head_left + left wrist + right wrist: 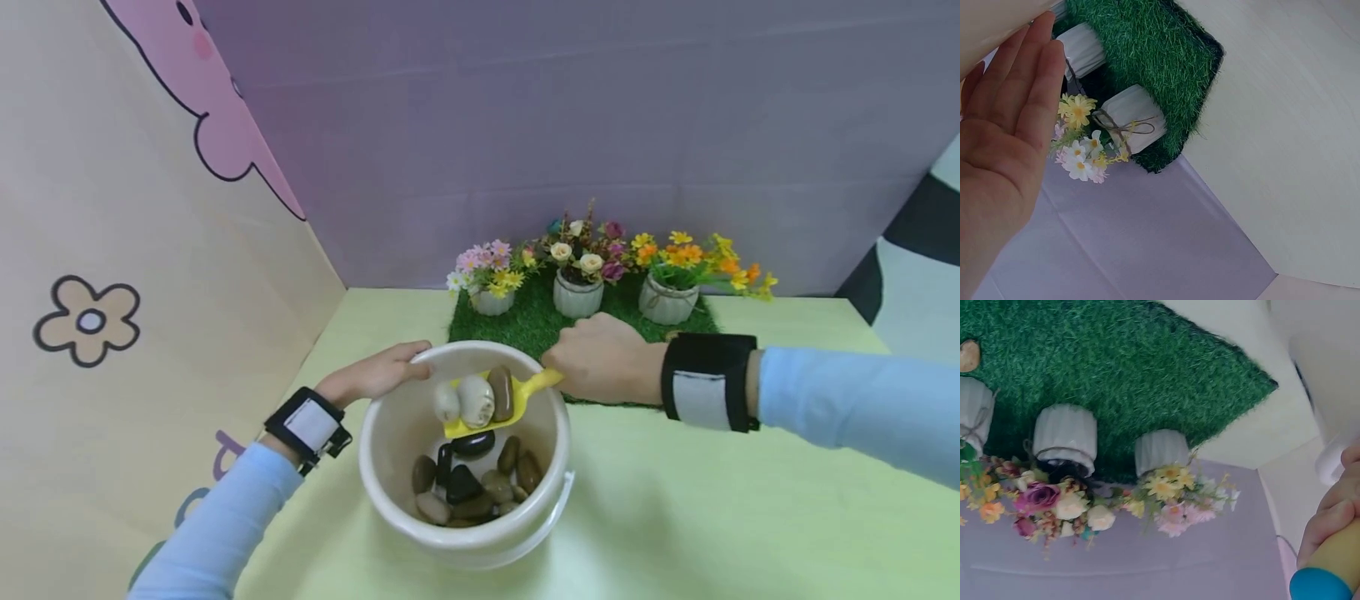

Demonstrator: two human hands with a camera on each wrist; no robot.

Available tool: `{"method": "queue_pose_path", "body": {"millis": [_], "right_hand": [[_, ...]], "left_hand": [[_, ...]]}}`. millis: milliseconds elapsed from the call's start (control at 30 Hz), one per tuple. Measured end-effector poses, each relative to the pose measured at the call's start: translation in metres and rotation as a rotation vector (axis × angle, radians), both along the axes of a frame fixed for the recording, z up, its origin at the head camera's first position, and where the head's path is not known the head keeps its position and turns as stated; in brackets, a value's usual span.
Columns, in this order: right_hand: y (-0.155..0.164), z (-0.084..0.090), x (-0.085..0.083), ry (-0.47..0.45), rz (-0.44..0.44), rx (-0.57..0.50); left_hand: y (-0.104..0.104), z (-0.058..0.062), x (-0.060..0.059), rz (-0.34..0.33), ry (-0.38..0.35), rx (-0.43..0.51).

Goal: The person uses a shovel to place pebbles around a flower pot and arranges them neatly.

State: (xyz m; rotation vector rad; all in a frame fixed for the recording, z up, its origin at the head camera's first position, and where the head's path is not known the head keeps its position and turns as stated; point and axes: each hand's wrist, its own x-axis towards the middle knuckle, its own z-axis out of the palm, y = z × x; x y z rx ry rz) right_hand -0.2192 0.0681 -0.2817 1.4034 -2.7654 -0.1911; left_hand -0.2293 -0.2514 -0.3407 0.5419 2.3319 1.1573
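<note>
Right hand (603, 360) grip clasps the yellow scoop (495, 408), stones (474, 398) over bucket (390, 433).

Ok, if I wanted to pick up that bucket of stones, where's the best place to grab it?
Probably by the rim of the bucket, both hands coming in from opposite sides. It stands upright and open-topped, with stones low inside. The left hand already rests flat on the far-left rim; the right hand holds the yellow scoop.

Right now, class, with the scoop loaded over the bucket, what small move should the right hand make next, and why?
Probably lift the yellow scoop level and clear of the bucket rim. It carries three stones heaped near its edge, the right hand grips its handle, and the left hand steadies the rim; tilting would likely spill them back.
</note>
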Motion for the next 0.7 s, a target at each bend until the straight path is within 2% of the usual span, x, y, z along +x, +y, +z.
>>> {"method": "queue_pose_path", "body": {"millis": [200, 400, 700], "right_hand": [[0.017, 0.002, -0.004, 0.051, 0.004, -0.005], [0.032, 0.004, -0.007, 0.075, -0.038, 0.020], [0.057, 0.016, -0.009, 0.124, -0.106, -0.009]], "left_hand": [[0.001, 0.001, -0.002, -0.004, -0.007, -0.010], [0.002, 0.001, -0.001, 0.004, -0.012, -0.009], [-0.001, 0.001, 0.001, 0.015, -0.030, -0.003]]}}
